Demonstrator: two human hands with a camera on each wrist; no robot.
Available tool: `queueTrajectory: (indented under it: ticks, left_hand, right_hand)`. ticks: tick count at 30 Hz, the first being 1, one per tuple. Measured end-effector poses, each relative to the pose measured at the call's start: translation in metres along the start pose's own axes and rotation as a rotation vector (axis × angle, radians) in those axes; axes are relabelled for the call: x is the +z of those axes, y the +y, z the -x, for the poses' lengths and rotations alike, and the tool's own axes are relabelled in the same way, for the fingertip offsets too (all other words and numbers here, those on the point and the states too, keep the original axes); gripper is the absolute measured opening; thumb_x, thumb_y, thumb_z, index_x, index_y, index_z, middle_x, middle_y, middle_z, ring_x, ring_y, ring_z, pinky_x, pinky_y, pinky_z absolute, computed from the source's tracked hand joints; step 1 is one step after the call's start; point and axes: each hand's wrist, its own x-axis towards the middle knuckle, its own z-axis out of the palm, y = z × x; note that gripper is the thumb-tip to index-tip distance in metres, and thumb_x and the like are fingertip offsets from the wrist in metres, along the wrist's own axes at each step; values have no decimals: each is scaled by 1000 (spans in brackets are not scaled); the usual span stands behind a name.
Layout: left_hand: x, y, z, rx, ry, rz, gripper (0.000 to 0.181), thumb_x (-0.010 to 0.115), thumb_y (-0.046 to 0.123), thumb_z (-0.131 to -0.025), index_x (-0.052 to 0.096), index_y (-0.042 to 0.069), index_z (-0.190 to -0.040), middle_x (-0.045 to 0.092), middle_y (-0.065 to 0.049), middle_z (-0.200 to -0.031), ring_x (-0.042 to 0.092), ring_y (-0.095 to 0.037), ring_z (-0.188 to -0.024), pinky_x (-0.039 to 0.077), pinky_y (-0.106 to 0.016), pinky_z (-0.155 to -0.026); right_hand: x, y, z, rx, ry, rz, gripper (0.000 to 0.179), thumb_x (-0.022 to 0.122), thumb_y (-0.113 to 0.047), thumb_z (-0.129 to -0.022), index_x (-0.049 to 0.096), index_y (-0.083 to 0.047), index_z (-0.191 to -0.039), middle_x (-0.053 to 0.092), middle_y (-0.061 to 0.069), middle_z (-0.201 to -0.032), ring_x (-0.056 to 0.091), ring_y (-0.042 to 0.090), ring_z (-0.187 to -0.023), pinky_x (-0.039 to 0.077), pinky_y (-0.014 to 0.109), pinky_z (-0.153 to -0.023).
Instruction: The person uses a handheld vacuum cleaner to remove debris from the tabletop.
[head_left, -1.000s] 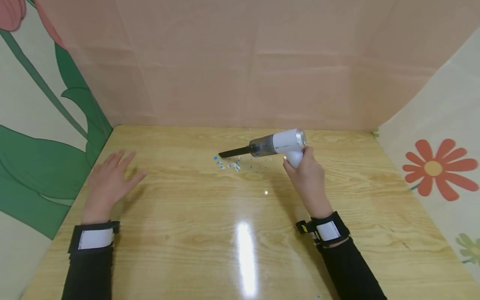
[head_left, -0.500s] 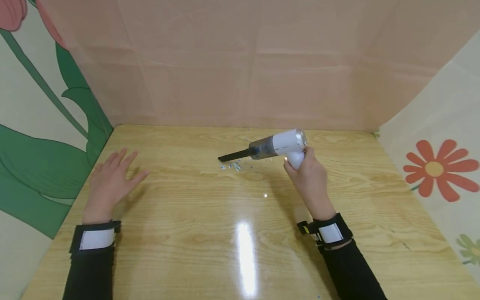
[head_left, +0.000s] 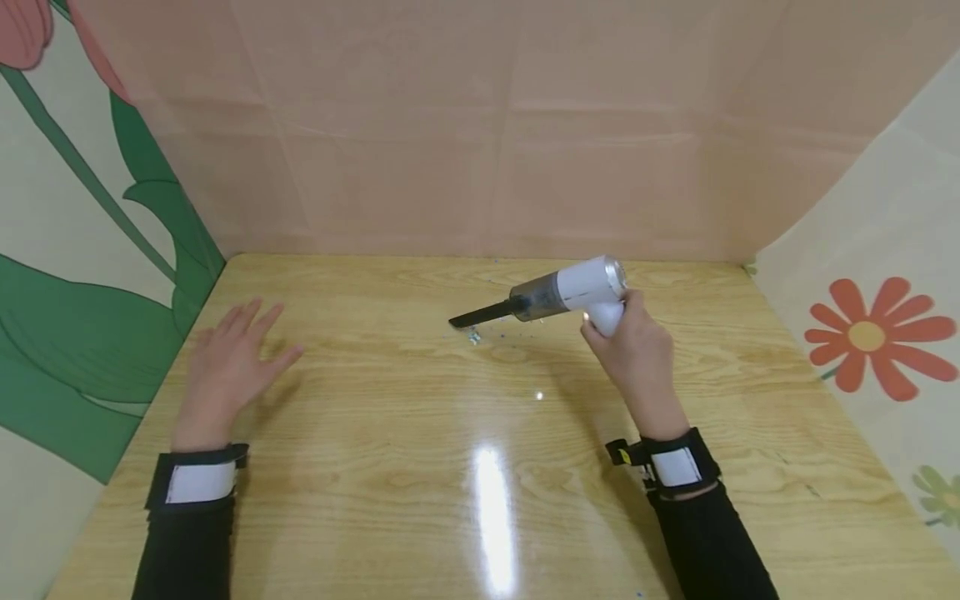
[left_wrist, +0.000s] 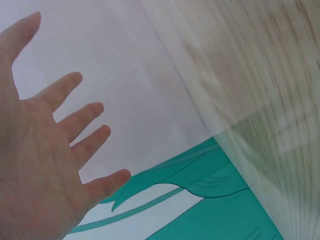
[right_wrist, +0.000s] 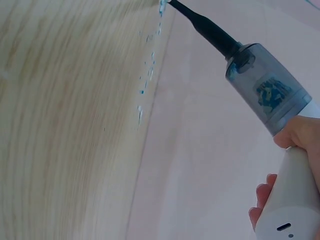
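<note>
My right hand (head_left: 637, 354) grips the white handle of a small handheld vacuum cleaner (head_left: 588, 283). Its black crevice nozzle (head_left: 480, 315) slants down to the left, the tip right at a little pile of blue and white paper scraps (head_left: 475, 337). Through the clear dust cup (right_wrist: 267, 87) in the right wrist view, bluish and yellowish bits show inside. More scraps (right_wrist: 150, 67) lie strewn along the wood in that view. Over the table's left side my left hand (head_left: 232, 367) is spread, fingers apart, holding nothing; its palm (left_wrist: 37, 165) faces the left wrist camera.
The wood-grain table (head_left: 360, 467) ends at a pinkish backdrop (head_left: 390, 125). Panels with printed leaves (head_left: 82, 333) and a red flower (head_left: 866, 337) flank it left and right. A tiny blue speck (head_left: 640, 594) lies near the front edge, and a light glares off the tabletop.
The vacuum cleaner first dipped, then shifted right with my right hand. Scraps at the left of the pile are gone from the table. My left hand drifted slightly right, still spread.
</note>
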Motion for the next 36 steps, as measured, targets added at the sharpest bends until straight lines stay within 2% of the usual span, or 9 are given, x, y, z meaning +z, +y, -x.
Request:
queueTrajectory:
  ticks: [9,19,31,36]
  left_hand:
    - [12,20,-4,34,-36,-41,79,59,57,-93,39,8,-152,30,-25,-156,24,-47,-142,19,-70,-109]
    - [19,39,-5,86,-78,-51,77,59,55,-94,37,12,-154,29,-23,-157,22,-44,-144,17,-70,-110]
    - [27,55,-5,162,-72,-50,78,61,55,-93,39,12,-153,31,-20,-158,24,-41,-145,20,-67,-112]
    - [29,63,-4,194,-66,-33,78,62,55,-92,39,12,-153,31,-19,-158,25,-39,-145,22,-65,-112]
  right_hand:
    - [-7,15,-3,26,17,31,55,75,-23,-83,51,16,-113,63,33,-79,60,43,-53,49,54,-43]
    - [-16,38,-7,149,-1,67,55,72,-25,-86,50,14,-117,63,34,-86,61,49,-61,50,60,-49]
    - [-26,64,-9,253,-56,102,61,69,-31,-88,46,13,-123,61,36,-88,60,51,-66,47,61,-51]
    - [-32,76,-7,256,-21,115,59,69,-30,-88,47,13,-123,61,36,-88,60,52,-65,47,62,-51]
